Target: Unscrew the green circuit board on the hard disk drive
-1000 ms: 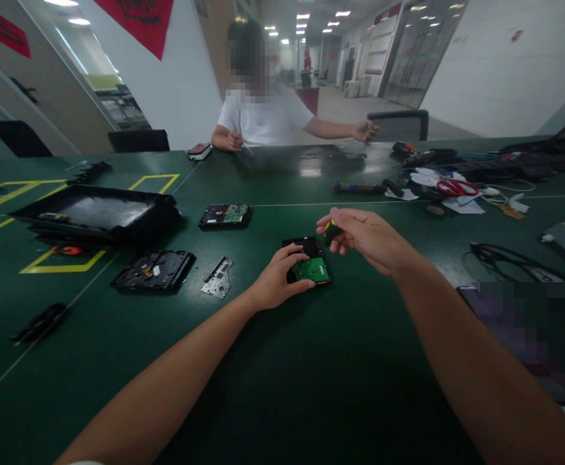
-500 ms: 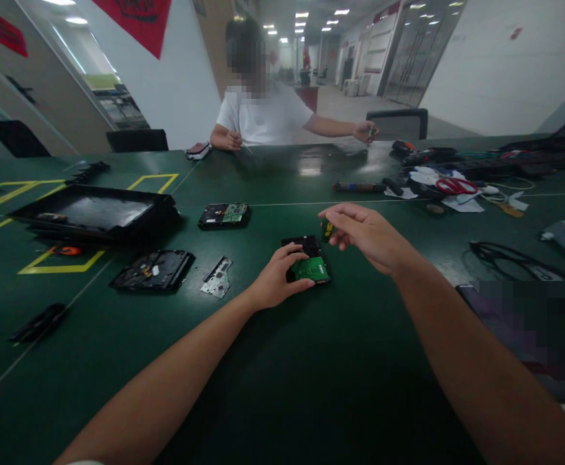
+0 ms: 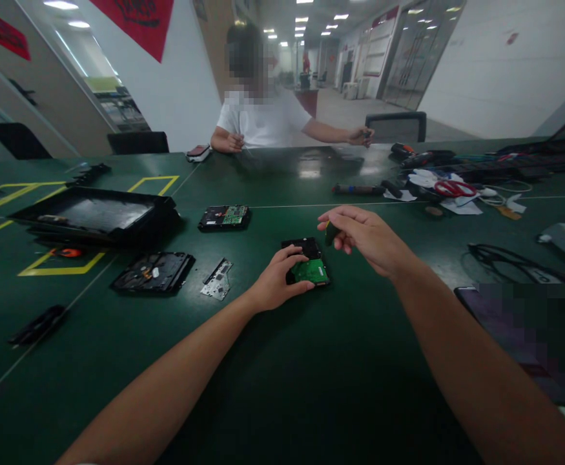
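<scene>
A black hard drive with a green circuit board on top lies on the green table. My left hand rests on its near left edge, fingers curled on the board, holding it down. My right hand hovers just right of the drive, fingers pinched round the dark handle of a small screwdriver with a yellow mark. The tool's tip is hidden by the hand.
A second drive, an opened drive case, a metal bracket and a black tray lie to the left. Scissors, tools and cables crowd the back right. A person in white sits across the table.
My right hand has shifted slightly and turned the screwdriver handle between its fingers. The left hand and the drive stay where they were.
</scene>
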`<state>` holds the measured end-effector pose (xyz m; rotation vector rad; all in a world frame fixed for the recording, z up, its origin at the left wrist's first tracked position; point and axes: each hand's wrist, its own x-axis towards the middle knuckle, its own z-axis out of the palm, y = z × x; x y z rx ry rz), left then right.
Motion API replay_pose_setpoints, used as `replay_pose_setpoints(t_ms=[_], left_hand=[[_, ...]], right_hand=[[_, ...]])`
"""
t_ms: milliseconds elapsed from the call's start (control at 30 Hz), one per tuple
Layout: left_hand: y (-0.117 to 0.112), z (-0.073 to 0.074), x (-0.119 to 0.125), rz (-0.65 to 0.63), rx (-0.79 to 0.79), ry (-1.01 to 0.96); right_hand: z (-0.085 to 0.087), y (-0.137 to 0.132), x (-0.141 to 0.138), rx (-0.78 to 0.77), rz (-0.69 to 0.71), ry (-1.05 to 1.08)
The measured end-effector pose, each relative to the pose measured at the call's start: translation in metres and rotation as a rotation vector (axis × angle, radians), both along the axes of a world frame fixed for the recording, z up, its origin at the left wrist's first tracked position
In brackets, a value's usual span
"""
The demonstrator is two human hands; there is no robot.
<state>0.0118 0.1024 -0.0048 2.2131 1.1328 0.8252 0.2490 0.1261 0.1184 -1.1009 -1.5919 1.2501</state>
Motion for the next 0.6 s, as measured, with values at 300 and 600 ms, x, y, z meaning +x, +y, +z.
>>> replay_pose_setpoints(t_ms=[300,600], left_hand=[[0.0007,-0.0018,0.0001,0.003,0.014,-0.007],[0.0003,-0.0021,0.0005,0.004,0.017,-0.004]], right_hand=[[0.0010,-0.0013,-0.0004,-0.065,0.005,0.071],[-0.0003,0.0006,0.0035,0.024,-0.033,-0.006]])
